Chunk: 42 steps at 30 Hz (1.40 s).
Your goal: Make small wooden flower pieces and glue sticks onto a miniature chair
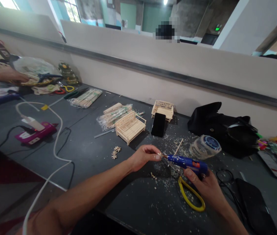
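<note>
My right hand point(203, 184) is wrapped round a blue hot glue gun point(184, 162) with an orange patch on its side. Its nozzle points left and meets the fingertips of my left hand point(144, 157). Thumb and forefinger there pinch a tiny pale wooden piece point(160, 154), mostly hidden. Beyond my left hand stands a miniature wooden bench point(130, 128). Several small flower-shaped wooden pieces point(115, 152) lie to its front left. Yellow-handled scissors point(191, 195) rest below the glue gun, their blades partly hidden. A thin stick point(178, 147) lies just behind it.
A second miniature bench point(164, 109) has a black phone point(158, 124) leaning against it. Bagged sticks point(115, 116), a plastic jar point(205, 146) and a black bag point(219, 127) stand around. A white cable point(57, 143) runs from a purple power strip point(37, 132). Another person's hand point(13, 75) is at far left.
</note>
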Each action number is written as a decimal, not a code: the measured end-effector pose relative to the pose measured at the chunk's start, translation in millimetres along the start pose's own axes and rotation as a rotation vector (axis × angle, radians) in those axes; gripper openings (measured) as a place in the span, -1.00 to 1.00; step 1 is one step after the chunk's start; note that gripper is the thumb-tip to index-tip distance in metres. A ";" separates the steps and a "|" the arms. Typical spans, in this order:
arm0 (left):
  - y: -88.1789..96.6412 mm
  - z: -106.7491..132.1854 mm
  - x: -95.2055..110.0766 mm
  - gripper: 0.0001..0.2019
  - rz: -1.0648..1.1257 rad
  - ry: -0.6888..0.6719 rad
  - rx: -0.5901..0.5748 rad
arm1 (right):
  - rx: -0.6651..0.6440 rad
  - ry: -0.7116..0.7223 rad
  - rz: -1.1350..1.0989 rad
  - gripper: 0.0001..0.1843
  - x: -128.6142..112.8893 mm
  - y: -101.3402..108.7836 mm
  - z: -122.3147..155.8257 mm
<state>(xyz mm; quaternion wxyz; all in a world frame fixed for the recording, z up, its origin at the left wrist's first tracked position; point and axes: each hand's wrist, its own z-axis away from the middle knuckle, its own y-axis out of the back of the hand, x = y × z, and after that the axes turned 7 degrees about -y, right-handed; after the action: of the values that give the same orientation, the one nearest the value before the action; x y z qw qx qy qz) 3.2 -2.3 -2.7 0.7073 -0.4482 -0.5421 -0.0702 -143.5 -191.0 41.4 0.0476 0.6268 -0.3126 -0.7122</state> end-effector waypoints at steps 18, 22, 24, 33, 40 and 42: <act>0.8 0.1 -1.9 -0.62 -0.002 0.006 -0.009 | 0.039 0.044 0.062 -0.61 -4.3 -0.3 -0.9; 1.4 0.0 -2.0 -0.62 -0.012 0.000 -0.013 | 0.044 0.031 0.058 -0.61 -5.2 -1.6 0.2; 1.5 0.0 -2.0 -0.61 -0.018 -0.006 -0.017 | 0.042 0.029 0.043 -0.61 -6.8 -2.3 0.5; 1.5 -0.3 -3.3 -0.62 -0.007 -0.005 -0.020 | 0.036 0.039 0.048 -0.63 -10.6 -1.7 -1.0; 2.2 -0.5 -3.3 -0.63 -0.003 -0.007 -0.026 | 0.049 0.031 0.034 -0.60 -8.4 -1.8 -0.3; 2.1 -0.5 -2.7 -0.63 -0.002 -0.007 -0.024 | 0.053 0.024 0.034 -0.58 -5.7 -0.9 -0.9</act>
<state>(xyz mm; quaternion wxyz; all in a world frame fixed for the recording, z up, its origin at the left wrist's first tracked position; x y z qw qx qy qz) 3.7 -2.5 -6.1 0.7000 -0.4563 -0.5441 -0.0757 -141.2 -188.1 45.8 0.0469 0.6310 -0.3414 -0.6950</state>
